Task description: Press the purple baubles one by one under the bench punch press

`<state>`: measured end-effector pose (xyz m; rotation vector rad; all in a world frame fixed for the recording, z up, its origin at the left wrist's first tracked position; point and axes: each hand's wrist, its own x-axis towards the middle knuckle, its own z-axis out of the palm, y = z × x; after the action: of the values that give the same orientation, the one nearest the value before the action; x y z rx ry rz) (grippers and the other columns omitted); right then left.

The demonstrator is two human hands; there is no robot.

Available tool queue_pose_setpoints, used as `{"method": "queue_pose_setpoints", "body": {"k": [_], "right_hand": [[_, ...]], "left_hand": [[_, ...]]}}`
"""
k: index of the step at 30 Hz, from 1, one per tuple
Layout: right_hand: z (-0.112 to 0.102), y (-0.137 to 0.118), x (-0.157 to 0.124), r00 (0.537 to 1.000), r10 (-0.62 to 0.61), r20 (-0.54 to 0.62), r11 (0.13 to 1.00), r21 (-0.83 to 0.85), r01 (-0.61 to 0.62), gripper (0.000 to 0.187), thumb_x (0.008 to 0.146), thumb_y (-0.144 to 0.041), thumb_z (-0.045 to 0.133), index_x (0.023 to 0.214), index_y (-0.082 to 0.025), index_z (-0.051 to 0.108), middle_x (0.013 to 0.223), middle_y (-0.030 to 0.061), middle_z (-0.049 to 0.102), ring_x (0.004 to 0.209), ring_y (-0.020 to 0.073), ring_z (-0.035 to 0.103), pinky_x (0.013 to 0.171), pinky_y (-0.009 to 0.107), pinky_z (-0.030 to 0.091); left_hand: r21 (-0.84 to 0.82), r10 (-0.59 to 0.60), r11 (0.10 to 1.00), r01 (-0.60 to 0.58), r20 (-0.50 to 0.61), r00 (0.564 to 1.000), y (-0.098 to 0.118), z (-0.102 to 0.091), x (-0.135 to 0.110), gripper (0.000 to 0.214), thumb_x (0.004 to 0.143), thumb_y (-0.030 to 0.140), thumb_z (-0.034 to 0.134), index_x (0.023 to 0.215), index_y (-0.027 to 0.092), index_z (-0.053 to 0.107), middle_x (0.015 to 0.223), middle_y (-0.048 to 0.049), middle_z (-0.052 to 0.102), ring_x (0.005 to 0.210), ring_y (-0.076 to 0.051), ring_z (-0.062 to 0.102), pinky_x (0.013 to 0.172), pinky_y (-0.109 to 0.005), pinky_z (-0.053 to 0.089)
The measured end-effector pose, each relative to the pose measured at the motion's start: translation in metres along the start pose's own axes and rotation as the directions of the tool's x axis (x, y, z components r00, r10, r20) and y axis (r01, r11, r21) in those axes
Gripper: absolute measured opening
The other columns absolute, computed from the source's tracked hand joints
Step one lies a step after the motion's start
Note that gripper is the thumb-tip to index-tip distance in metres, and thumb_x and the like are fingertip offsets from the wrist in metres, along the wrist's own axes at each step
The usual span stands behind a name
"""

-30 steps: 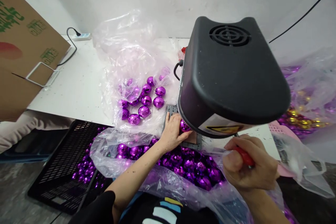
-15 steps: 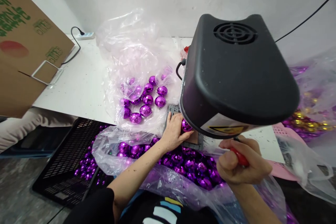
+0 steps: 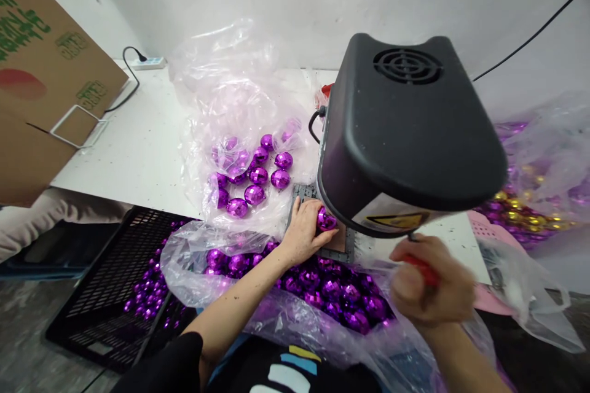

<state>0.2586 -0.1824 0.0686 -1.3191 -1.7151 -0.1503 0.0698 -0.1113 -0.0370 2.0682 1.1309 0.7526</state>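
My left hand (image 3: 304,228) is closed on a shiny purple faceted ball (image 3: 326,219), holding it over the flat base plate (image 3: 340,241) below a black machine head (image 3: 410,135). That housing hides whatever sits above the ball. Wrapped round the red lever handle (image 3: 424,271) at the machine's right is my right hand (image 3: 436,288), blurred by motion. Several more purple balls (image 3: 254,194) lie on clear plastic on the table, left of my left hand. A plastic bag (image 3: 271,307) at my lap holds many others.
A cardboard box (image 3: 46,92) stands at the left of the white table (image 3: 142,153). Below is a black crate (image 3: 92,301) with small purple beads. On the right are a pink basket (image 3: 483,227) and bagged purple and gold beads (image 3: 530,215). A person's leg (image 3: 59,221) shows at far left.
My right hand and the red handle have shifted slightly, and the hand is now blurred. More of the ball in my left hand shows. The view has moved a little.
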Motion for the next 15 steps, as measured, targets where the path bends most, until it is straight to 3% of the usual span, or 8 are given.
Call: {"method": "queue_pose_setpoints", "body": {"k": [2,3,5,8,12,15], "right_hand": [[-0.014,-0.007,0.028,0.995,0.052,-0.089,0.998,-0.016,-0.054,0.020,0.092,-0.034,0.051,0.098,-0.021,0.066,0.065,0.0006,0.057,0.057,0.0136,0.054,0.052,0.029,0.040],[-0.018,-0.010,0.044,0.977,0.100,-0.188,0.994,-0.019,-0.105,0.021,0.092,-0.038,0.053,0.095,-0.023,0.067,0.061,0.0001,0.053,0.058,0.0148,0.054,0.055,0.031,0.041],[-0.021,-0.013,0.075,0.956,0.250,-0.156,0.968,0.016,-0.250,0.027,0.096,-0.046,0.048,0.089,-0.025,0.064,0.060,-0.0003,0.051,0.055,0.0146,0.050,0.056,0.033,0.039],[-0.016,-0.010,0.105,0.929,0.366,-0.056,0.920,0.169,-0.353,0.036,0.093,-0.058,0.049,0.082,-0.025,0.057,0.053,-0.0027,0.048,0.046,0.0137,0.046,0.050,0.033,0.036],[-0.011,-0.005,0.114,0.936,0.350,-0.047,0.912,0.245,-0.328,0.042,0.090,-0.063,0.053,0.077,-0.023,0.053,0.048,-0.0045,0.045,0.040,0.0109,0.043,0.045,0.030,0.033],[-0.009,-0.005,0.112,0.934,0.354,-0.052,0.907,0.260,-0.330,0.041,0.091,-0.062,0.054,0.078,-0.022,0.054,0.046,-0.0053,0.044,0.039,0.0100,0.043,0.042,0.028,0.030]], "left_hand": [[0.009,0.019,1.000,-0.019,-0.005,1.000,0.001,-0.001,0.002,0.040,0.091,0.034,0.064,0.127,0.021,0.055,0.127,-0.0109,0.063,0.129,-0.029,0.053,0.124,-0.058,0.017],[0.015,0.026,1.000,-0.026,-0.020,0.999,0.002,-0.002,0.001,0.040,0.091,0.035,0.064,0.127,0.020,0.054,0.125,-0.0108,0.063,0.127,-0.028,0.053,0.123,-0.058,0.018],[0.021,0.046,0.999,-0.045,-0.071,0.996,0.006,-0.005,-0.003,0.044,0.090,0.035,0.066,0.129,0.020,0.052,0.122,-0.0108,0.064,0.124,-0.028,0.055,0.122,-0.057,0.021],[0.023,0.124,0.992,-0.122,-0.096,0.988,0.014,-0.011,-0.028,0.053,0.089,0.031,0.067,0.135,0.020,0.045,0.126,-0.0120,0.061,0.122,-0.027,0.055,0.117,-0.053,0.032],[0.104,0.159,0.981,-0.165,0.062,0.985,0.025,-0.025,-0.077,0.070,0.087,0.021,0.064,0.150,0.024,0.033,0.141,-0.0139,0.051,0.132,-0.029,0.047,0.111,-0.049,0.041],[0.109,0.135,0.983,-0.146,0.104,0.985,0.030,-0.046,-0.085,0.080,0.088,0.035,0.070,0.154,0.024,0.027,0.146,-0.0157,0.047,0.136,-0.031,0.045,0.112,-0.051,0.041]]}}
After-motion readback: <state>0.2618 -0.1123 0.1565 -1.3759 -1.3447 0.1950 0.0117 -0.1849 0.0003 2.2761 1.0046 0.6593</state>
